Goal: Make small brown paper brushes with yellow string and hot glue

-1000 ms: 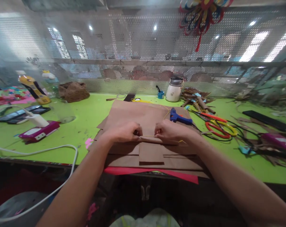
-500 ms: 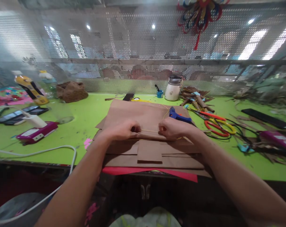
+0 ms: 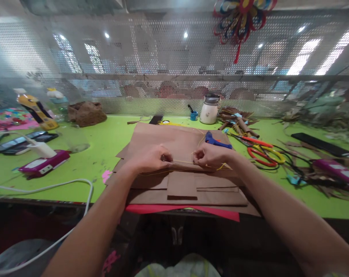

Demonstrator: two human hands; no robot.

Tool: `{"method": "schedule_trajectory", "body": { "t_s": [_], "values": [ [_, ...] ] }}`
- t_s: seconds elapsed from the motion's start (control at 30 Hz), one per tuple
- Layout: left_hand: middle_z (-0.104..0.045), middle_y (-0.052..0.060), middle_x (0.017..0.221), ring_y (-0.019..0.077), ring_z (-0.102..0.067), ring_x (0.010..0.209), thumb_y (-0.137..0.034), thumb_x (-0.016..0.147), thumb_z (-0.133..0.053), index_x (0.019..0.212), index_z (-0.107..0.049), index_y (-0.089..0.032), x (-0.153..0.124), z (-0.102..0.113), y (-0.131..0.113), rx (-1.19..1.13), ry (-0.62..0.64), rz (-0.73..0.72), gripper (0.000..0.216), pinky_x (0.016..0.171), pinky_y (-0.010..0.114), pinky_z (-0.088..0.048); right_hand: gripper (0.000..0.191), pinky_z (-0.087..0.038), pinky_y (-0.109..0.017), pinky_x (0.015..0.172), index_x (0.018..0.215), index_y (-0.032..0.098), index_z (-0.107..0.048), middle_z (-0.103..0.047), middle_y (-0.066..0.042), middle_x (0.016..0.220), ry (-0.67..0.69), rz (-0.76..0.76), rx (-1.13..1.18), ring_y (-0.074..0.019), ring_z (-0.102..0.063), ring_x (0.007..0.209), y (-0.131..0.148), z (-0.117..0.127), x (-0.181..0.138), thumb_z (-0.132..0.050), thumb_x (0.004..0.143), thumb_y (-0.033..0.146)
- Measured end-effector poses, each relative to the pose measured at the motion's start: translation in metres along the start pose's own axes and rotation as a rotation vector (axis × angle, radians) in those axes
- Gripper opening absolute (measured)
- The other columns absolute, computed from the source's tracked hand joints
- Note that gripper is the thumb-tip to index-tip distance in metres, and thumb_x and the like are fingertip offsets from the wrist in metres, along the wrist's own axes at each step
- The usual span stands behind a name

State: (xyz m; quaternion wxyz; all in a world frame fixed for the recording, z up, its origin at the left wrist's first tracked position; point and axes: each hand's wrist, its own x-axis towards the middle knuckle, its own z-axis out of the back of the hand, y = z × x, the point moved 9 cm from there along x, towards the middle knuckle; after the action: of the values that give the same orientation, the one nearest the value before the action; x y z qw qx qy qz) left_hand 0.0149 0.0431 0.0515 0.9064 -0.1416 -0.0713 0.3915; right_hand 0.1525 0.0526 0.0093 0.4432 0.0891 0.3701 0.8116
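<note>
A sheet of brown paper (image 3: 163, 136) lies in front of me, with a narrow folded edge (image 3: 182, 167) along its near side. Thin yellow string (image 3: 182, 162) runs along that fold between my hands. My left hand (image 3: 155, 158) is closed, thumb and fingers pinching the string at the fold. Opposite it, my right hand (image 3: 207, 154) is curled shut and pinches the string too; its fingertips are partly hidden. Below the fold sit layered brown paper strips and a small brown paper flap (image 3: 181, 185). Beyond my right hand rests a blue glue gun (image 3: 217, 141).
Red-handled scissors (image 3: 262, 157) and dark cables lie at right, near a purple power strip (image 3: 336, 171). Another purple power strip (image 3: 44, 163) with a white cable stands left. A white jar (image 3: 209, 111) is at the back, before a perforated metal screen (image 3: 168, 57). Red paper (image 3: 186, 208) shows underneath.
My hands stay at the fold with little movement. More yellow string shows to the left and right of the hands now. The view has shifted slightly.
</note>
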Motion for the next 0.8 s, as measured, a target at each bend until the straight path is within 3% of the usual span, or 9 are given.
{"method": "schedule_trajectory", "body": {
  "t_s": [0.37,0.67,0.8],
  "values": [
    [-0.065,0.002,0.078,0.0140,-0.053,0.070,-0.040,0.077,-0.051,0.084,-0.066,-0.018,0.003,-0.011,0.018,-0.049,0.074,0.026,0.028,0.062,0.023,-0.037,0.030,-0.037,-0.017,0.047,0.083,0.015,-0.056,-0.053,0.005,0.061,0.041,-0.032,-0.016,-0.0083,-0.051,0.052,-0.012,0.005,-0.003,-0.047,0.055,0.008],
    [-0.066,0.000,0.076,0.0134,-0.054,0.068,-0.040,0.075,-0.051,0.082,-0.066,-0.020,0.000,-0.007,0.027,-0.048,0.090,0.090,0.026,0.059,0.022,-0.036,0.019,-0.038,-0.020,0.047,0.082,0.014,-0.061,-0.059,0.000,0.064,0.080,-0.193,-0.282,-0.0112,-0.055,0.050,-0.028,0.034,-0.027,-0.053,0.065,0.016],
    [-0.065,0.001,0.074,0.0132,-0.053,0.064,-0.043,0.075,-0.052,0.082,-0.066,-0.020,-0.001,-0.007,0.027,-0.038,0.072,0.105,0.028,0.057,0.022,-0.035,0.024,-0.038,-0.021,0.053,0.088,0.015,-0.066,-0.064,-0.003,0.074,-0.077,-0.163,-0.480,-0.0133,-0.057,0.061,-0.010,0.056,-0.038,-0.058,0.067,0.020]
  ]
}}
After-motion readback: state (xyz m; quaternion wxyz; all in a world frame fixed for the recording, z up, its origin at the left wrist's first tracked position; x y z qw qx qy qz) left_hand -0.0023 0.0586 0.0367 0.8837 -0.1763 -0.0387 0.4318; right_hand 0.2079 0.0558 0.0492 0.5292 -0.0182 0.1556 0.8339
